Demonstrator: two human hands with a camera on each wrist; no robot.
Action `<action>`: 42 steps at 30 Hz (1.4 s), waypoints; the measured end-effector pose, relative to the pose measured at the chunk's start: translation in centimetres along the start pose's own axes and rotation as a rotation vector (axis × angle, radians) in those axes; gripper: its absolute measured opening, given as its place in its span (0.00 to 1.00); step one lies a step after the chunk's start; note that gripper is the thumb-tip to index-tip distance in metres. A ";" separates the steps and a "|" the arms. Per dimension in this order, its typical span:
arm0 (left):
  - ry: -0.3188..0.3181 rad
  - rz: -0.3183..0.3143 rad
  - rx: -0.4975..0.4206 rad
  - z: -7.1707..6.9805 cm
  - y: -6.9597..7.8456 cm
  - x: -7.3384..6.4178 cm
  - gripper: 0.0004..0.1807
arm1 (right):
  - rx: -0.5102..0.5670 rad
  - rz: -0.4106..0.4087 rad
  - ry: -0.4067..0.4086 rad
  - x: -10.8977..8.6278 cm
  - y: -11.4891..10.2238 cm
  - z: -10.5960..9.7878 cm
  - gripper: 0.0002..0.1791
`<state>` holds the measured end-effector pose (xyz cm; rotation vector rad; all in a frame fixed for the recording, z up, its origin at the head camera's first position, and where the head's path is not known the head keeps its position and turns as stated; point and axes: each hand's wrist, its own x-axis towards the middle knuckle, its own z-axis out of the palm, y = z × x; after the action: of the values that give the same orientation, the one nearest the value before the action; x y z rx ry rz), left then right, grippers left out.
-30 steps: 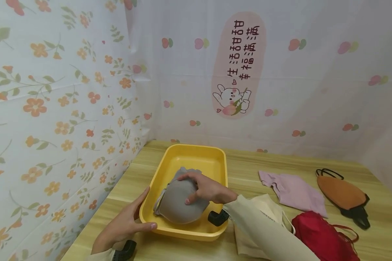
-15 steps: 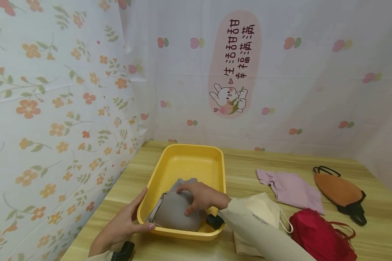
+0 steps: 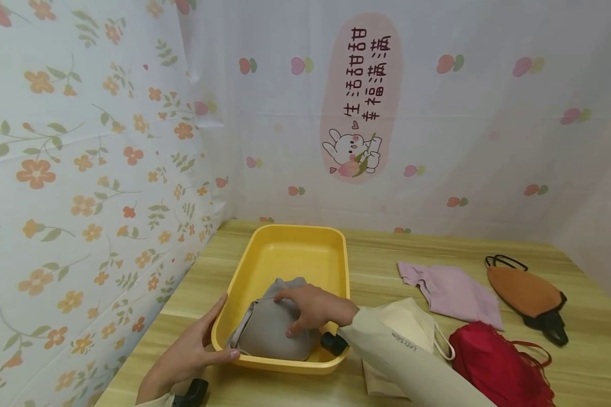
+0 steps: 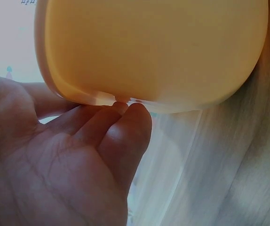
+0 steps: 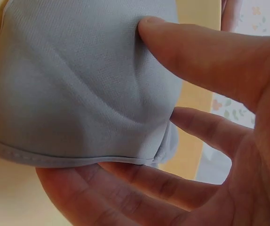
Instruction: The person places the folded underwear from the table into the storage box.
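Below, wood-grain table (image 3: 371,271); around, floral drapes (image 3: 97,164); right fingers (image 5: 205,128) pinch gray garment (image 3: 267,333), left fingers (image 4: 130,136) grip yellow tray (image 3: 285,365).

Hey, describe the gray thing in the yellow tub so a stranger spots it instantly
On the table stands a yellow tub, its near left corner gripped by the left hand. In the tub's near half, held by the right hand, is the rounded gray garment. A red piece, lilac piece, cream piece and brown piece lie outside; it alone is gray and inside.
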<state>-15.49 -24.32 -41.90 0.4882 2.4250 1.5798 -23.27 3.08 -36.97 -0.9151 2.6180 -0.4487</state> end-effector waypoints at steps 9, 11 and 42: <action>0.001 -0.004 -0.023 0.1 -0.3 0.1 0.61 | -0.037 0.007 -0.025 0.0 0.1 -0.2 0.37; 0.001 -0.005 -0.020 0.1 -0.4 0.1 0.61 | -0.048 0.005 -0.039 0.0 0.2 -0.4 0.38; -0.002 -0.029 -0.016 -0.2 -0.4 0.1 0.60 | 0.059 -0.126 0.227 -6.2 5.5 -5.8 0.27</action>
<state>-15.71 -24.57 -42.19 0.4491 2.4052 1.5850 -24.00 12.19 -32.69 -1.0706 2.7395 -0.6958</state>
